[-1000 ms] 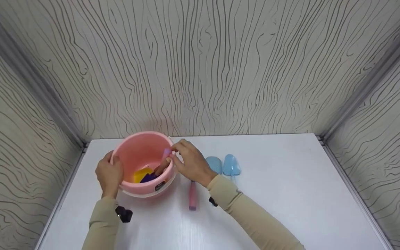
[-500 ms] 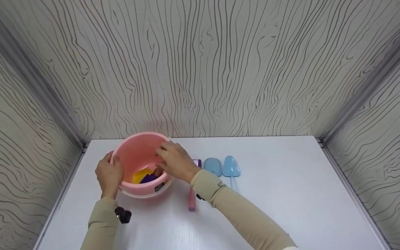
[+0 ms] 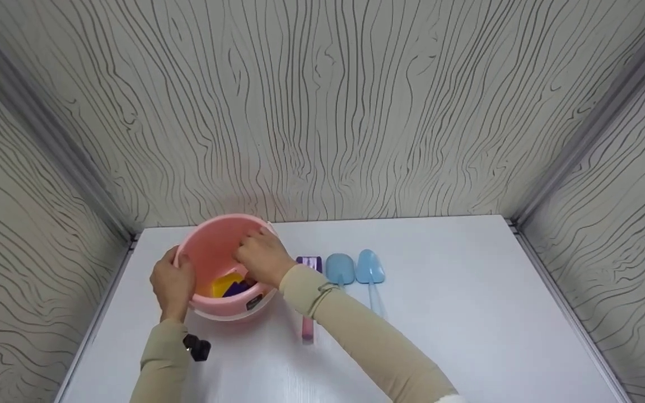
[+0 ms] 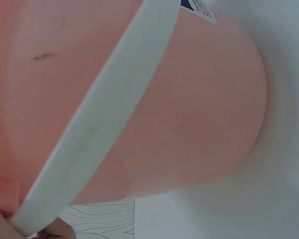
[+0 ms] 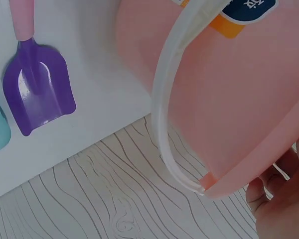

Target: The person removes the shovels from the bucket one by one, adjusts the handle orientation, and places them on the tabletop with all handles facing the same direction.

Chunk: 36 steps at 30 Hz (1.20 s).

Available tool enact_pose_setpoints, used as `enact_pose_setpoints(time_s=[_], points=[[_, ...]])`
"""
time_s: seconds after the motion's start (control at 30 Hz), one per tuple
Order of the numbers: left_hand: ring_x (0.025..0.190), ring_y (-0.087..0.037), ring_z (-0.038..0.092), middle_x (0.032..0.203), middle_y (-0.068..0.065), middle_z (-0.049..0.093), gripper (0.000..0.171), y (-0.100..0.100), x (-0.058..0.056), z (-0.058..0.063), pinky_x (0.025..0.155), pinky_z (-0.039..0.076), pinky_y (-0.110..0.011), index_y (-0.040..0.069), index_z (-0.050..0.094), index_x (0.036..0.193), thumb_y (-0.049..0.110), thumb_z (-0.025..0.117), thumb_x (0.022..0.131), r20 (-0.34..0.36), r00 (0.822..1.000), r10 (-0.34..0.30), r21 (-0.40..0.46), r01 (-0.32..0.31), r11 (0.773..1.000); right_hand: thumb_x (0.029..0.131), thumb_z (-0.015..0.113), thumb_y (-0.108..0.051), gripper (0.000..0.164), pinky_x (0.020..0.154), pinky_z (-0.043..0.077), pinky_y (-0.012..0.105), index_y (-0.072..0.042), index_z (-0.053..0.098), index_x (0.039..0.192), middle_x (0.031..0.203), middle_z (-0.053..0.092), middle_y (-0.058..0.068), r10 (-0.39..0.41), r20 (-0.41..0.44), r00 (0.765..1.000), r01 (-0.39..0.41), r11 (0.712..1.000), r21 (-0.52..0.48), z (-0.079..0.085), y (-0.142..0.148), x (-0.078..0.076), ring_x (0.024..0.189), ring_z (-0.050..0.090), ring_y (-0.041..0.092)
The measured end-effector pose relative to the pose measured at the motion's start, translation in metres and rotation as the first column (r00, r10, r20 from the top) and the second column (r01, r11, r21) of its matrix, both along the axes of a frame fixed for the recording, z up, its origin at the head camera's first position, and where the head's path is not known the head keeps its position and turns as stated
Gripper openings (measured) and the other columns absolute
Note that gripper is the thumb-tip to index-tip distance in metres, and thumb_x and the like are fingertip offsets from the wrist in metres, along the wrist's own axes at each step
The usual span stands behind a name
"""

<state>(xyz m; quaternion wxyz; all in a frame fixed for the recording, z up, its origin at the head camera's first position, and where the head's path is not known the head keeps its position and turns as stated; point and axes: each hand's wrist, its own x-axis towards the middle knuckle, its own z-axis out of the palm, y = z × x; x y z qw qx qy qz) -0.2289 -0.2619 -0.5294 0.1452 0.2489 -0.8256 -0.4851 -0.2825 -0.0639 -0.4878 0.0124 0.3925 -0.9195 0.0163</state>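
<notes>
Watching from a distance, I am seeing the pink bucket (image 3: 219,305) standing toward the left of the white worktop (image 3: 468,313), though I am not able to tell whether its base is sitting flat or tipping a little. A yellow piece (image 3: 221,284) and a dark purple piece (image 3: 235,289) are lying low inside it. The person's left hand (image 3: 172,282) is gripping the rim on the left, while the right hand (image 3: 263,254) is hanging inside at the right of the mouth; its fingertips are hiding from me, so I cannot tell whether they are pinching anything. The white handle (image 5: 164,94) is hanging down outside the bucket. Just to the right, a purple shovel (image 5: 40,84) is lying partly under the right sleeve (image 3: 367,338) in the head view, and past it a rounded blue shovel (image 3: 340,268) and a pointed blue shovel (image 3: 369,266) are resting side by side. Tipping is worrying me most: if the wrist is pressing on the rim while the left grip is loosening, the bucket could be swinging over and spilling its pieces. I am also minding that loose handle, since it could be snagging the right cuff, and that low sleeve, which could be nudging the shovels askew.
</notes>
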Motion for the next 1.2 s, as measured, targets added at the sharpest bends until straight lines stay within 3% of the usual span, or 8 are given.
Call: enact_pose_setpoints(time_s=[0.17,0.47,0.57,0.73,1.03,1.2], points=[[0.123,-0.048,0.065,0.145,-0.030,0.062,0.048,-0.001,-0.002,0.000,0.111,0.051,-0.062,-0.001,0.056,0.151,0.024,0.046,0.111,-0.013,1.000,0.010,0.006,-0.010,1.000,0.089,0.087,-0.025,0.027,0.128,0.031,0.034,-0.028,0.074,0.113,0.134,0.068,-0.013,-0.004,-0.020,1.000,0.006,0.998,0.065,0.001,-0.008,-0.002,0.132,0.053,0.015],[0.125,-0.049,0.065,0.146,-0.030,0.062,0.048,-0.002,-0.004,0.000,0.112,0.050,-0.062,0.000,0.056,0.152,0.025,0.048,0.112,-0.004,1.000,0.018,0.009,-0.018,1.000,0.088,0.089,-0.023,0.022,0.129,0.031,0.039,-0.027,0.080,0.107,0.111,0.077,-0.013,-0.068,0.037,0.997,0.064,0.993,0.098,-0.003,-0.019,-0.007,0.117,0.059,0.015],[0.126,-0.049,0.065,0.146,-0.030,0.062,0.048,-0.002,-0.002,-0.001,0.112,0.050,-0.062,-0.001,0.055,0.152,0.025,0.049,0.112,0.005,1.000,0.013,0.008,-0.014,1.000,0.089,0.089,-0.026,0.021,0.127,0.033,0.040,-0.029,0.083,0.109,0.103,0.080,-0.013,-0.075,0.021,0.997,0.071,0.989,0.130,-0.010,-0.024,-0.008,0.109,0.063,0.014],[0.123,-0.048,0.066,0.144,-0.029,0.063,0.047,0.000,0.001,-0.004,0.110,0.052,-0.062,-0.001,0.056,0.152,0.023,0.048,0.112,0.000,1.000,0.008,0.023,-0.008,1.000,0.094,0.083,-0.031,0.017,0.114,0.039,0.039,-0.030,0.083,0.111,0.097,0.080,-0.012,-0.039,-0.068,0.997,0.056,0.962,0.266,-0.020,-0.031,-0.008,0.100,0.065,0.014],[0.123,-0.045,0.068,0.143,-0.026,0.065,0.047,0.004,-0.004,0.000,0.107,0.055,-0.058,0.002,0.057,0.152,0.025,0.049,0.112,-0.017,1.000,0.000,0.059,0.001,0.998,0.096,0.081,-0.031,0.017,0.126,0.034,0.043,-0.033,0.083,0.113,0.107,0.081,-0.015,-0.027,-0.111,0.993,0.072,0.903,0.423,-0.019,-0.034,-0.013,0.114,0.065,0.014],[0.126,-0.046,0.066,0.144,-0.027,0.064,0.046,0.003,-0.006,-0.001,0.111,0.052,-0.059,0.002,0.057,0.152,0.024,0.048,0.112,-0.006,1.000,-0.008,0.042,0.008,0.999,0.099,0.078,-0.030,0.033,0.119,0.039,0.038,-0.038,0.076,0.130,0.133,0.073,-0.017,0.027,-0.143,0.989,0.045,0.880,0.473,-0.021,-0.034,-0.009,0.124,0.060,0.015]])
